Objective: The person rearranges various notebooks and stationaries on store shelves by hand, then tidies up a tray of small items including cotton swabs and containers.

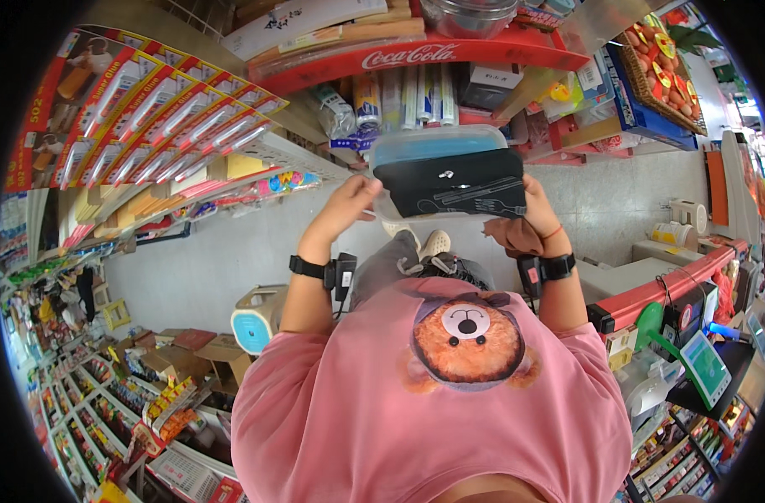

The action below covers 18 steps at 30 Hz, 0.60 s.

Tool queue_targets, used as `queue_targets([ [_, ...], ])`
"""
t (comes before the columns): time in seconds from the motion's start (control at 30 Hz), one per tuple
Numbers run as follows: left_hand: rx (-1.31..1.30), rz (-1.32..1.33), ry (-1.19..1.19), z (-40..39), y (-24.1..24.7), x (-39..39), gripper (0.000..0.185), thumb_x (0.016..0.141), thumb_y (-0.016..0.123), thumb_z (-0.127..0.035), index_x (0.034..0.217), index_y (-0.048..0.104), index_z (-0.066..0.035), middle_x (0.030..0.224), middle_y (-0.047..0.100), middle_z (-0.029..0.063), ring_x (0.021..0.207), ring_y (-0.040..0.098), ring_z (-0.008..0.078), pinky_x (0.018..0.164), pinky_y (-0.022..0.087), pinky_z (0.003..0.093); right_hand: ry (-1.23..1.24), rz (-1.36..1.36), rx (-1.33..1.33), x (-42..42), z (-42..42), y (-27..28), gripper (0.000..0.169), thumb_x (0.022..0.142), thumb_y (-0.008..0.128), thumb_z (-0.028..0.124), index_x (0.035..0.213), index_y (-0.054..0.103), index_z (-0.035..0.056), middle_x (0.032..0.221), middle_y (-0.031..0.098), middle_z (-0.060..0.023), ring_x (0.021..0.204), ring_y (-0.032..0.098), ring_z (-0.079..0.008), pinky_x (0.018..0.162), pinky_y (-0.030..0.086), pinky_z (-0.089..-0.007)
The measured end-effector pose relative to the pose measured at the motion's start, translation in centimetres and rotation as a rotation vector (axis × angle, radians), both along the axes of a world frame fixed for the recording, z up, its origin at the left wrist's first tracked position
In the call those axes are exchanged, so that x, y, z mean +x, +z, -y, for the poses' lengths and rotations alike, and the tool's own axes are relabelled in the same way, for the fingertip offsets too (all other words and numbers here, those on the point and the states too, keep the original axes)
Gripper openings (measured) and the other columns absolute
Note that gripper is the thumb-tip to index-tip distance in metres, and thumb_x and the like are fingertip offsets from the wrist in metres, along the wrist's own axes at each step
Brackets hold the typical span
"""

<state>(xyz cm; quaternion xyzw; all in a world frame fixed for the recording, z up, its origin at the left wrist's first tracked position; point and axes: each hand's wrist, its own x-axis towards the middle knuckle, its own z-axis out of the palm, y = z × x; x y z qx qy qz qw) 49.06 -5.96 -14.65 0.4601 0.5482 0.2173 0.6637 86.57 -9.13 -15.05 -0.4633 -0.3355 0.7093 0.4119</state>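
A translucent plastic container (499,136) with a light blue inside or lid is held out in front of me, between both hands. Across it lies a flat black pouch (414,182) printed with outlines of cutlery. My left hand (352,202) grips the container's left edge, thumb on top. At the right end, my right hand (538,210) has hold of the container and pouch together; its fingers are partly hidden. A crumpled brown cloth (514,237) hangs below the right hand, touching its palm side. Black straps with small devices sit on both wrists.
Beyond the container stands a shelf with a red Coca-Cola edge (414,58), holding rolls and boxes. Super glue cards (162,113) hang at left. A blue and beige stool (257,320) is beside me at left; a red-edged counter (665,283) runs at right.
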Motion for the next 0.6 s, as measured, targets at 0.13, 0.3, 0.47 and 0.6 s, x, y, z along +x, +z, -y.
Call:
queue_targets([
  [0.13,0.109,-0.237,0.069,0.6,-2.2,1.3,0.027,0.09,0.069,-0.015,0.1,0.048,-0.002,0.088,0.054,0.0048,0.077,0.058,0.0115,0.059,0.057,0.0279,-0.05,0.005,-0.018,-1.3,-1.0,-4.7,0.027,0.096,0.059,0.013,0.118,0.061,-0.0026,0.105,0.069,-0.0067,0.091,0.064,-0.0131,0.08,0.052,-0.0273],
  [0.3,0.212,-0.163,0.216,-4.4,-1.8,0.7,0.021,0.09,0.063,-0.009,0.101,0.047,-0.002,0.085,0.053,0.0041,0.076,0.06,0.0115,0.058,0.057,0.029,-0.197,0.254,0.133,-2.2,-6.1,-9.8,0.033,0.1,0.053,0.018,0.124,0.058,-0.0035,0.117,0.064,-0.0118,0.103,0.06,-0.0147,0.087,0.05,-0.0289],
  [0.47,0.402,-0.216,0.259,-11.1,-5.3,-0.6,0.019,0.088,0.061,-0.008,0.097,0.046,-0.001,0.082,0.056,0.0094,0.069,0.064,0.0176,0.055,0.057,0.0331,-0.242,0.09,-0.032,-3.6,-10.6,-6.4,0.024,0.093,0.056,0.007,0.116,0.061,0.0017,0.104,0.067,-0.0043,0.091,0.062,-0.0114,0.082,0.05,-0.024],
  [0.6,0.431,-0.372,0.194,-18.0,-10.1,-1.2,0.03,0.085,0.061,-0.011,0.109,0.048,0.001,0.098,0.059,0.0267,0.087,0.067,0.0404,0.075,0.055,0.0469,-0.188,0.346,0.163,-5.8,-11.6,-5.4,0.037,0.092,0.058,0.008,0.127,0.054,-0.0044,0.113,0.063,-0.0085,0.106,0.063,-0.0188,0.092,0.049,-0.0281],
])
